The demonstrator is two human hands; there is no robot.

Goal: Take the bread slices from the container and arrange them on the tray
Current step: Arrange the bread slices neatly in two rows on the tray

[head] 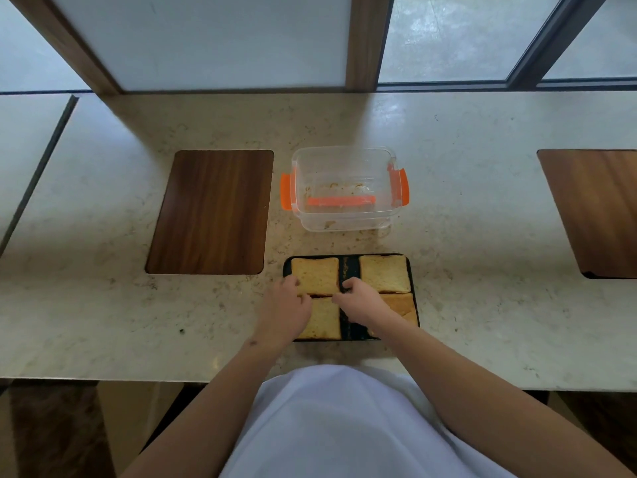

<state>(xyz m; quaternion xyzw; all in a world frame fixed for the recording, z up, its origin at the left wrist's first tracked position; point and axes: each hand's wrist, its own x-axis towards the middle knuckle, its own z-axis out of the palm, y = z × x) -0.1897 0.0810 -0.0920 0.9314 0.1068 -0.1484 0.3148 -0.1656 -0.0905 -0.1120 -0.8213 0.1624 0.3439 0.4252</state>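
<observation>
A black tray (347, 270) lies on the counter near me with several toasted bread slices on it in two rows. The far-left slice (315, 274) and far-right slice (384, 273) lie flat. My left hand (287, 305) covers the left part of the near-left slice (325, 322). My right hand (358, 300) pinches that slice's far right corner and hides part of the near-right slice (403, 305). Behind the tray, the clear container (348, 223) with orange clips holds only crumbs.
A dark wooden board (210, 212) is set into the marble counter to the left of the container. Another wooden board (596, 208) sits at the far right. Window frames rise behind the counter. The counter's front edge (155, 379) runs just before my body.
</observation>
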